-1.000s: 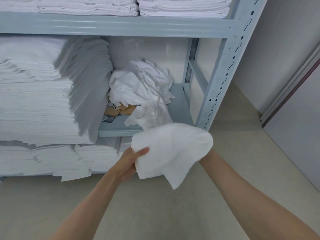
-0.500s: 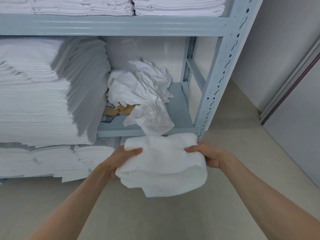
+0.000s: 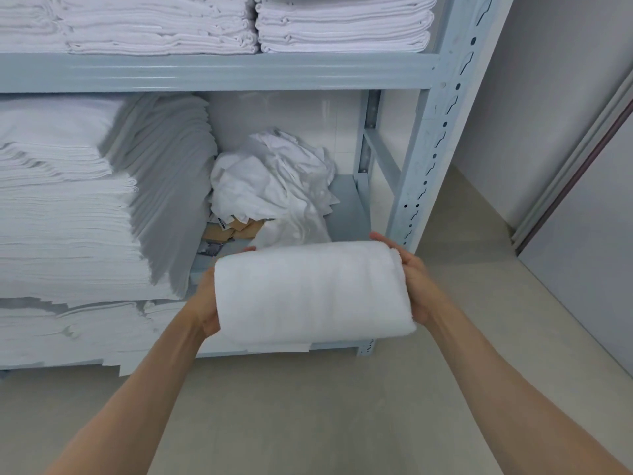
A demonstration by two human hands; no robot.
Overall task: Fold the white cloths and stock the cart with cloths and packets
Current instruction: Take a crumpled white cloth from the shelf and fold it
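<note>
— How many of each around the pale grey-blue metal shelf rack (image 3: 416, 186)?
— One folded white towel cloth (image 3: 311, 293) before it, two hands. One crumpled white cloth heap (image 3: 274, 186) on its middle shelf, two neat folded stacks (image 3: 342, 25) on its top shelf.

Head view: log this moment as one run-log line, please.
step: folding | white cloth: folded, held at both ends | left hand: grips | right hand: grips | shelf: behind
</note>
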